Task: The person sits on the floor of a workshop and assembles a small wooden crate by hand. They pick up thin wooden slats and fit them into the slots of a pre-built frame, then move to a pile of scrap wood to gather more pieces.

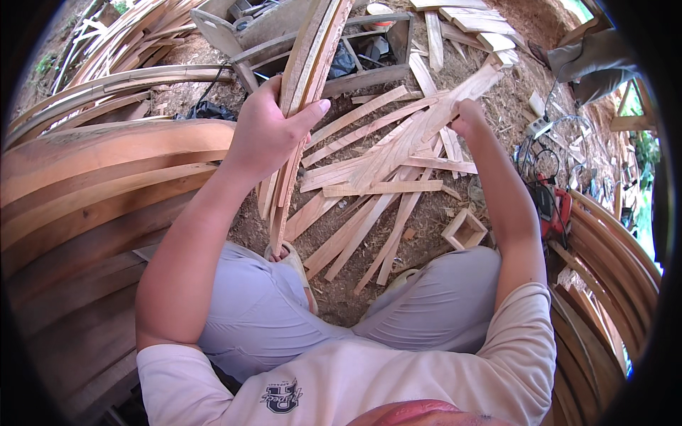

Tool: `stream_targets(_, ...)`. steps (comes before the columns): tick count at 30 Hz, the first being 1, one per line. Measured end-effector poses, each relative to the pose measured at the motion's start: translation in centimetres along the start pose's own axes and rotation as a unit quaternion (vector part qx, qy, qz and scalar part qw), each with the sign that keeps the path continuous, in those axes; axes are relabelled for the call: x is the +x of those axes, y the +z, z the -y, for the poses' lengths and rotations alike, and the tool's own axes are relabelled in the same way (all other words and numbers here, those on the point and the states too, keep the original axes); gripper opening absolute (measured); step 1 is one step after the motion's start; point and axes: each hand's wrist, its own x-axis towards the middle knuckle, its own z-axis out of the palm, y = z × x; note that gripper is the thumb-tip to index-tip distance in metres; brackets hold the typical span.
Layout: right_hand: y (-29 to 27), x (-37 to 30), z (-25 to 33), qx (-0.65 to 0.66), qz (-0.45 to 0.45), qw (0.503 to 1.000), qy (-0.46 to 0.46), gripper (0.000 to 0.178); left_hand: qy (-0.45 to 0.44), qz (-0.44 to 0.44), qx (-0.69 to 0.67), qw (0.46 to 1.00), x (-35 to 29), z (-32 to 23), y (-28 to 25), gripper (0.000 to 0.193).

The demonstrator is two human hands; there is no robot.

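My left hand (266,128) grips a bundle of several thin wooden slats (307,78) that stands nearly upright, its lower ends near my left foot. My right hand (470,116) is closed on one long pale slat (426,126) that runs diagonally up to the right, above a loose pile of slats (369,206) scattered on the dirt ground between my knees. I sit with grey trousers and a pale shirt visible at the bottom.
Stacked long curved planks (92,184) fill the left side; more bent strips (618,248) lie at the right. A small open wooden box (465,229) sits by my right knee. A red power tool (554,206) with cables lies right. A wooden frame (369,50) stands ahead. Another person's legs (593,60) show top right.
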Motion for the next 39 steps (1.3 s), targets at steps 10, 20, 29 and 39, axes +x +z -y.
stream_targets(10, 0.3, 0.2, -7.8, -0.681, -0.258, 0.675, -0.117, 0.077, -0.025, 0.023, 0.009, 0.999, -0.1, 0.5, -0.4, 0.039)
stream_targets(20, 14.5, -5.8, -13.6, -0.798, 0.194, 0.469, -0.324, 0.086, -0.075, 0.047, -0.039, 0.995, 0.2, 1.7, -1.6, 0.044)
stream_targets(29, 15.5, -3.2, -14.1, -0.666, 0.137, 0.69, -0.249, 0.041, -0.117, 0.118, -0.113, 0.98, 0.4, 2.1, -1.8, 0.032)
stream_targets(39, 13.2, -12.0, -4.0, -0.304, 0.107, 0.905, -0.277, 0.016, -0.084, 0.146, -0.233, 0.958, 1.8, 5.0, -1.5, 0.106)
